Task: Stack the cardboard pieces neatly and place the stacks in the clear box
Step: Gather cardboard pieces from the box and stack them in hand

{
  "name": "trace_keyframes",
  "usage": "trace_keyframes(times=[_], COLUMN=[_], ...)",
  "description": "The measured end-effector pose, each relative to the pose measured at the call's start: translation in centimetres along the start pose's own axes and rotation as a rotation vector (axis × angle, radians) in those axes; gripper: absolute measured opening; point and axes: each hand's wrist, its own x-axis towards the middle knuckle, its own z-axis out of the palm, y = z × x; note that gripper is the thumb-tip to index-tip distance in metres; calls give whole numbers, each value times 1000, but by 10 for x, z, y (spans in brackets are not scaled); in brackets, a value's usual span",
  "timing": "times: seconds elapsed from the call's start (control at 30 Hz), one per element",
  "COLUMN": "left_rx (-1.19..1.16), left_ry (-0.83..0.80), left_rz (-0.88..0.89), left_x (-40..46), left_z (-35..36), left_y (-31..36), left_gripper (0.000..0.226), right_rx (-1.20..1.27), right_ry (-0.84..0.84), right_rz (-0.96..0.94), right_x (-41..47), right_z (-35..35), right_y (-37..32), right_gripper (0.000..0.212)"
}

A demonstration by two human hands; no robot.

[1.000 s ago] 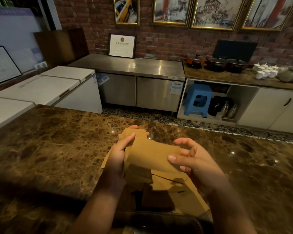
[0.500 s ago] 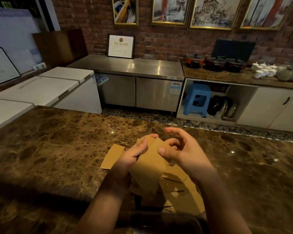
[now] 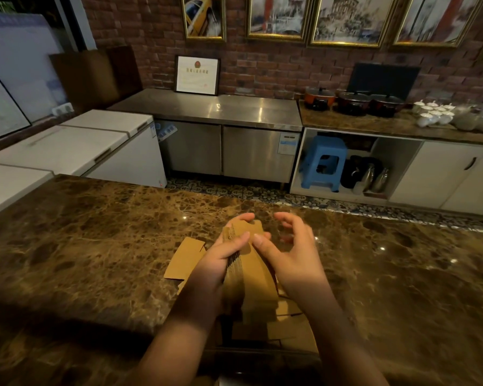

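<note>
My left hand (image 3: 216,264) grips a stack of brown cardboard pieces (image 3: 253,280), held on edge above the marble counter (image 3: 95,246). My right hand (image 3: 293,260) is beside the stack with its thumb touching the stack's face. Its fingers are loosely curled and apart from the cardboard. More loose cardboard pieces lie flat on the counter, one to the left (image 3: 183,260) and several under my hands (image 3: 290,330). The clear box (image 3: 262,358) shows only as a dim rim at the bottom edge, mostly hidden by my arms.
Past the counter's far edge are white chest freezers (image 3: 76,146), a steel cabinet (image 3: 229,151) and a blue stool (image 3: 325,162) on the floor. Bare marble spreads left and right of my hands.
The cardboard I held flat has been turned on edge and gathered into the stack in my left hand. My right hand has let go and its fingers have lifted off.
</note>
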Motion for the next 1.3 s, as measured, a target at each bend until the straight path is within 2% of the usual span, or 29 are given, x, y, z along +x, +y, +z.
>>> trace_keyframes(times=[0.1,0.17,0.2,0.27,0.4,0.47,0.57,0.73,0.8,0.87,0.9,0.97,1.03,1.1,1.23,1.3], left_rx=[-112,-102,-54,65,237,315,334,362,417,412,437,549,543,485,484,491], left_ry=[100,139,158,170,127,111,108,117,99,106,116,117,131,227,369,380], left_rz=[172,262,297,357,424,427,382,346,359,294,247,164,74,38,56,65], left_x=[7,10,11,13,16,17,18,21,25,28,30,36,41,48,58,61], left_z=[3,6,8,12,16,15,10,5,4,2,0,-1,-1,-2,-14,-26], left_y=[1,1,-1,-9,-23,-27,-34,-44,-47,-45,-41,-30,-21,-23,-40,-47], left_gripper=[49,51,51,47,50,51,55,63,77,96,95,68,45,49,29,37], right_rx=[415,681,808,961,1007,1011,1020,959,899,787,701,516,364,259,303,436], right_ry=[-133,-228,-267,-312,-368,-366,-239,-62,-6,13,16,-1,-59,-123,-161,-128], right_rz=[383,622,699,738,635,618,621,459,370,253,182,41,-74,-152,-129,-12], right_x=[-8,-10,-11,-12,-12,-8,-3,-3,-2,1,3,8,13,18,23,20], right_z=[0,-2,-2,-3,-8,-12,-16,-27,-32,-38,-41,-44,-40,-30,-17,-7], right_y=[4,9,11,14,20,23,29,40,45,51,54,59,64,71,94,105], right_gripper=[64,66,62,53,46,51,71,79,81,84,86,86,81,74,50,35])
